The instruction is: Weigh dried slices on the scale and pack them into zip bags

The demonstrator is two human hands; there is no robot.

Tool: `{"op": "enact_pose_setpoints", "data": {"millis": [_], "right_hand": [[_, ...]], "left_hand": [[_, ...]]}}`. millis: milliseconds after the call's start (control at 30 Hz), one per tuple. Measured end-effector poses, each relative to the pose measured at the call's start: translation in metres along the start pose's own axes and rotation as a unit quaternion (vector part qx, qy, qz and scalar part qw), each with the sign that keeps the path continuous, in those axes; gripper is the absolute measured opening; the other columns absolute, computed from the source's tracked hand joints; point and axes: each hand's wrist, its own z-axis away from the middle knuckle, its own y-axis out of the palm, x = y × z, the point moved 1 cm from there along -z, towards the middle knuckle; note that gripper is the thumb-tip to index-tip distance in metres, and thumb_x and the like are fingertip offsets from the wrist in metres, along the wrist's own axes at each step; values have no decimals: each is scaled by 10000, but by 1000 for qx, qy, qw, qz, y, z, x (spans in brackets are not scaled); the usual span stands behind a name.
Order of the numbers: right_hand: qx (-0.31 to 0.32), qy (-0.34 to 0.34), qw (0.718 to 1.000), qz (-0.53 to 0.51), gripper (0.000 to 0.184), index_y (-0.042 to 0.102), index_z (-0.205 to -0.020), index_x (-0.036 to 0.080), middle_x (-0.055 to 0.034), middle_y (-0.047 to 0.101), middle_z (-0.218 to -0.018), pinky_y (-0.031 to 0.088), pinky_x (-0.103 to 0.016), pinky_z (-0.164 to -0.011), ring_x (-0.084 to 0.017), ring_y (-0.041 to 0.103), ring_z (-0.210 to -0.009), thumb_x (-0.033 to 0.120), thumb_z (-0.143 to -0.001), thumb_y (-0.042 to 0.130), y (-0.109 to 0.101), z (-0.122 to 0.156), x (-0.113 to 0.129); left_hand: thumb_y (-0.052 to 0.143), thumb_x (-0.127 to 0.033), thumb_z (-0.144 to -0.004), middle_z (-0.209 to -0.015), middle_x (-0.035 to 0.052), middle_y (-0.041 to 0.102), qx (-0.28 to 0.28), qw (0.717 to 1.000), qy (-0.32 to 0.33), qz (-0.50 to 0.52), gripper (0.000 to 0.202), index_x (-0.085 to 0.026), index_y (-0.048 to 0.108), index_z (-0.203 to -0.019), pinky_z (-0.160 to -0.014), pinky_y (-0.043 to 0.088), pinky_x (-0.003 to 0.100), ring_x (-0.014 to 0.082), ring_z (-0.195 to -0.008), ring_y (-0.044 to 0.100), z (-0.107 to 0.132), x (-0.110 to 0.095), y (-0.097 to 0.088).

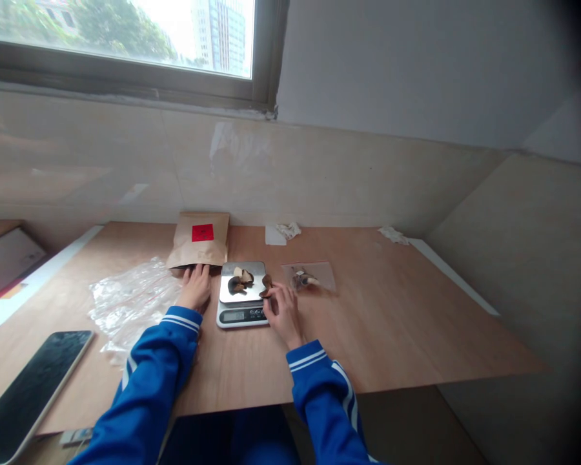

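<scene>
A small digital kitchen scale [243, 303] stands on the wooden table [392, 323], with several dark dried pieces [241, 279] on its steel plate. My right hand [283, 307] rests at the scale's right edge, fingers pinched on one dark dried piece [266, 285]. My left hand [195, 287] lies flat on the table left of the scale, fingers stretched toward the mouth of a brown paper bag [199, 240] with a red label. Both arms wear blue sleeves with white stripes.
Crumpled clear plastic film [128, 300] lies left of my left hand. A small clear bag [310, 276] with bits inside lies right of the scale. A phone [31, 387] sits at the near left. Scraps of white paper [281, 231] lie by the wall.
</scene>
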Motion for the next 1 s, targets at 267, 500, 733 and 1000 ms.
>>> {"op": "enact_pose_setpoints", "data": {"millis": [267, 500, 733, 1000], "right_hand": [[-79, 155, 982, 76, 101, 516, -890, 194, -116, 550, -1127, 370, -416, -894, -266, 495, -1067, 170, -815, 452, 2, 3, -18], [-41, 169, 981, 89, 177, 486, -793, 201, -108, 517, -1180, 333, -410, -903, -271, 467, -1099, 54, -740, 402, 5, 4, -22], [-36, 171, 981, 86, 216, 506, -847, 199, -105, 506, -1175, 331, -406, -896, -266, 457, -1071, 53, -729, 398, 4, 4, -22], [-39, 161, 982, 87, 227, 527, -899, 186, -120, 509, -1155, 357, -407, -881, -269, 458, -1063, 70, -740, 414, 4, 3, -22]], "left_hand": [[252, -285, -922, -1243, 267, 499, -4, 998, -46, -31, 482, -54, 469, -1284, -887, 393, 521, 366, -1113, 492, -13, -10, -10], [260, -234, -907, -1136, 266, 580, -3, 996, -79, -41, 458, -44, 608, -1135, -827, 430, 461, 364, -1060, 532, -24, -14, -18], [292, -218, -889, -1006, 260, 645, 22, 996, -80, -41, 428, -39, 673, -965, -831, 426, 462, 355, -974, 585, -26, -14, -19], [385, -166, -858, -1230, 171, 561, 45, 999, 3, -23, 416, -161, 550, -1240, -898, 432, 397, 285, -1053, 574, -8, -6, -37]]}}
